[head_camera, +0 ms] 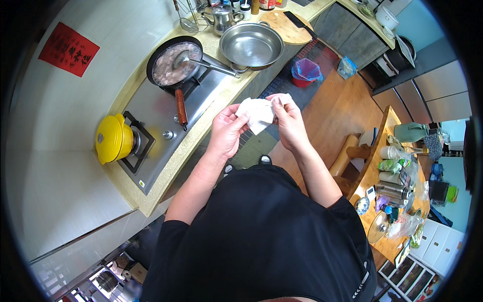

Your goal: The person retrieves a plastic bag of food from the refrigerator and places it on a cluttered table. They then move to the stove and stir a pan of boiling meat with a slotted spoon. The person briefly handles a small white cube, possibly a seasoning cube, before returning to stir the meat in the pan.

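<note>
Between my two hands is a crumpled white paper tissue (pixel 258 113), held in front of my body above the floor. My left hand (pixel 229 128) pinches its left side between thumb and fingers. The right edge is gripped by my right hand (pixel 288 119), thumb on top. Beyond them, a black frying pan (pixel 185 62) with a wooden handle sits on the gas hob (pixel 160 113). Pale, frothy food fills the pan, and a metal ladle (pixel 205 65) rests in it, its handle over the rim toward the counter edge.
A yellow lidded pot (pixel 113 139) stands on the nearer burner. Beside the hob are a steel pan (pixel 251 45), a metal kettle (pixel 222 19) and a cutting board (pixel 283 24) bearing a black cleaver (pixel 298 22). A lined red bin (pixel 305 73) stands on the floor. A cluttered wooden table (pixel 362 188) is at right.
</note>
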Action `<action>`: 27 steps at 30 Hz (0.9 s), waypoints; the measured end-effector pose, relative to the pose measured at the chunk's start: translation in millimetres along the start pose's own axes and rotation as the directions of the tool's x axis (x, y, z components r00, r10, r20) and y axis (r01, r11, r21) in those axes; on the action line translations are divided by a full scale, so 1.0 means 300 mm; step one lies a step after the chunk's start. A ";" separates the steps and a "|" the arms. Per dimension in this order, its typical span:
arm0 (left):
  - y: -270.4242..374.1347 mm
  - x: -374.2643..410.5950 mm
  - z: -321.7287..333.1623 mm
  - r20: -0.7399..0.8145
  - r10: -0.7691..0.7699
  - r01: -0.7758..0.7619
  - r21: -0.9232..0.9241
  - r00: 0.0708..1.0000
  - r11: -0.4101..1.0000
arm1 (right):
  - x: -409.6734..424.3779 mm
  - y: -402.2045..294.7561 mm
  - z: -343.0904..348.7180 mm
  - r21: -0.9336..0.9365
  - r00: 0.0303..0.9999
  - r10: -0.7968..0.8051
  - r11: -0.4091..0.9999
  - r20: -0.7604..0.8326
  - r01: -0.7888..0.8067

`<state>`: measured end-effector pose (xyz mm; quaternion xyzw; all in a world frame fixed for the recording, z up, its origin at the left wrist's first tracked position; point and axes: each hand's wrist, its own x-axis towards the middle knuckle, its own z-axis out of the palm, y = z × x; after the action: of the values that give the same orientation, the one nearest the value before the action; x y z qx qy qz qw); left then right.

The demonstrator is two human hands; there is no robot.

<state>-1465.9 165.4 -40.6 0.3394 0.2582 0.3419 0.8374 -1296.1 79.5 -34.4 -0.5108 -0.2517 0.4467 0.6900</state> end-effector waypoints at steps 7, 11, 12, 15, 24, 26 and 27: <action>-0.034 -0.028 0.045 0.025 0.236 -0.237 0.154 0.972 0.959 | -0.041 0.036 0.095 -0.732 0.754 -0.638 0.440 0.154 0.521; -0.033 -0.025 0.056 -0.017 0.122 -0.123 -0.029 0.992 0.992 | -0.060 0.047 0.129 -0.608 0.798 -0.528 0.542 0.291 0.580; -0.052 -0.019 0.078 -0.104 0.249 -0.245 0.049 0.963 0.968 | -0.076 0.036 0.141 -0.638 0.846 -0.420 0.562 0.329 0.527; -0.048 -0.008 0.012 -0.108 0.183 -0.169 0.132 0.977 0.977 | -0.073 0.061 0.135 -0.542 0.842 -0.383 0.645 0.381 0.539; -0.049 -0.007 -0.034 -0.045 0.174 -0.164 0.169 0.984 0.972 | -0.029 0.118 0.111 -0.363 0.990 -0.111 0.922 0.092 0.137; -0.060 -0.015 -0.044 -0.007 0.201 -0.193 0.254 0.980 0.948 | -0.028 0.130 0.093 -0.440 0.984 -0.176 0.882 0.024 0.168; -0.054 -0.032 -0.015 -0.011 0.199 -0.195 0.166 0.980 0.967 | -0.028 0.128 0.095 -0.413 0.983 -0.182 0.897 -0.017 0.159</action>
<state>-1468.5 151.3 -53.5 0.4264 0.2619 0.4057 0.7648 -1336.7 88.8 -59.1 -0.6322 -0.3645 0.3077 0.6106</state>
